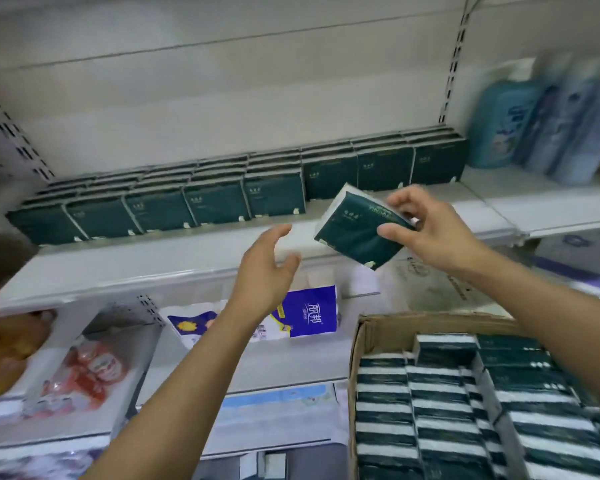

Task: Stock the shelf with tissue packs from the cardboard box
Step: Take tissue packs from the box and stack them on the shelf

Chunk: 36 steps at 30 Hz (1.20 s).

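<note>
My right hand [430,226] grips a dark green tissue pack [355,232] by its right end and holds it tilted in the air, just in front of the white shelf [153,268]. My left hand [269,268] hovers empty, fingers relaxed, left of and below the pack, not touching it. Several matching green packs [219,202] stand in rows along the back of the shelf. At the lower right, the cardboard box [357,344] holds several more packs [444,403] stacked on edge.
Blue bottles and wrapped packs [541,123] stand on the neighbouring shelf section to the right. On the lower shelves lie a blue and white tissue bag [309,313] and red packaged goods [90,372]. Bare shelf board runs in front of the green rows.
</note>
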Available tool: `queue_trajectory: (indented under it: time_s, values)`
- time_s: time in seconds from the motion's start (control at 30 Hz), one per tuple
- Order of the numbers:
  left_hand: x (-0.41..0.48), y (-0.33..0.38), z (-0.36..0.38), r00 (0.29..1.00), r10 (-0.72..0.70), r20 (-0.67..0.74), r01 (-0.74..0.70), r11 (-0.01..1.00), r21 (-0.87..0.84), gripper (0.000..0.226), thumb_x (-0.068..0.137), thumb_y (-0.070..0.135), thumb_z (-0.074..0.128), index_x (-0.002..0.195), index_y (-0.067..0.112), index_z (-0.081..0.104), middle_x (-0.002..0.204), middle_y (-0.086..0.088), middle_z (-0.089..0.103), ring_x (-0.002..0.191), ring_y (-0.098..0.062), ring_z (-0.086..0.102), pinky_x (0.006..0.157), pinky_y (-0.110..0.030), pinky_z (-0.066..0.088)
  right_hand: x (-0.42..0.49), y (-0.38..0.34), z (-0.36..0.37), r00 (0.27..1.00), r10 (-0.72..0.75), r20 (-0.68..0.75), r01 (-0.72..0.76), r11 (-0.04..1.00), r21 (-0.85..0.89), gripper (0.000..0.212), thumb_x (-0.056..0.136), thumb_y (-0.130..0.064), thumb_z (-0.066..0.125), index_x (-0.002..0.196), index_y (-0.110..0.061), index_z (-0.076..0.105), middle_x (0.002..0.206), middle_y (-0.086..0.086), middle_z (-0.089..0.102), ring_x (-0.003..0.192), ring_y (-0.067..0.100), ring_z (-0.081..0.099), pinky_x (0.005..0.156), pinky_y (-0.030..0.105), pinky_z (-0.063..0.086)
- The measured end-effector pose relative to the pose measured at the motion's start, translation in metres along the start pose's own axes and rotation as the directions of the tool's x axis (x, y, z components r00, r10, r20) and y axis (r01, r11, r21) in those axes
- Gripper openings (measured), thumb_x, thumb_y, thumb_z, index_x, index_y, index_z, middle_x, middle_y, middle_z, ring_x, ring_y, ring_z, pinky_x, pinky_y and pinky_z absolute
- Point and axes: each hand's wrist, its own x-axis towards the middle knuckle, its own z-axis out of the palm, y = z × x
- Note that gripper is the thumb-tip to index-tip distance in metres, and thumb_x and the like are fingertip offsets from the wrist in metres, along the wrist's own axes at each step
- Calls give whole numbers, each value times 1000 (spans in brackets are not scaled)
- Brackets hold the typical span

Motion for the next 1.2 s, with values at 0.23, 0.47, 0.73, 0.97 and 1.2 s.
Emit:
queue_trajectory:
  time_s: [0.23, 0.47, 0.73, 0.97, 1.2]
  values:
    - [71, -3, -28, 980, 193, 48, -199, 947, 251, 40, 98, 12, 49, 138, 15, 48, 154, 1, 33, 143, -15, 26, 111, -18, 16, 86, -8, 10, 993, -109, -36, 98, 972, -215, 22, 82, -15, 74, 100, -18, 63, 98, 0, 66, 90, 19, 62, 83, 34, 52]
    - [125, -14, -24, 957, 219, 189, -284, 836, 470, 44, 94, 12, 51, 137, 21, 50, 159, 4, 19, 147, -21, 15, 119, -36, 20, 142, 15, 25, 999, -2, 35, 14, 938, -347, 22, 86, -16, 72, 103, -23, 60, 100, -3, 63, 96, 17, 61, 84, 27, 46]
    - [143, -26, -16, 943, 279, 181, -333, 799, 500, 48, 92, 15, 52, 140, 23, 46, 159, 4, 21, 147, -18, 15, 118, -31, 11, 167, 21, 49, 997, -51, -55, 15, 853, -521, 32, 87, -20, 70, 118, -18, 64, 128, 5, 46, 119, 21, 46, 101, 29, 39]
    - [145, -29, -14, 949, 268, 169, -316, 821, 475, 46, 92, 18, 54, 137, 25, 48, 157, 7, 24, 145, -20, 19, 116, -35, 21, 162, 19, 60, 988, -107, -116, 12, 782, -623, 29, 92, -26, 64, 121, -22, 63, 130, 2, 40, 125, 18, 35, 95, 36, 44]
    - [139, -25, -13, 950, 282, 137, -313, 843, 437, 38, 92, 16, 54, 129, 22, 55, 157, 7, 25, 145, -18, 17, 114, -36, 27, 135, 19, 58, 966, -232, -118, 98, 746, -659, 46, 88, -26, 67, 131, -17, 55, 137, 8, 42, 130, 27, 33, 103, 41, 39]
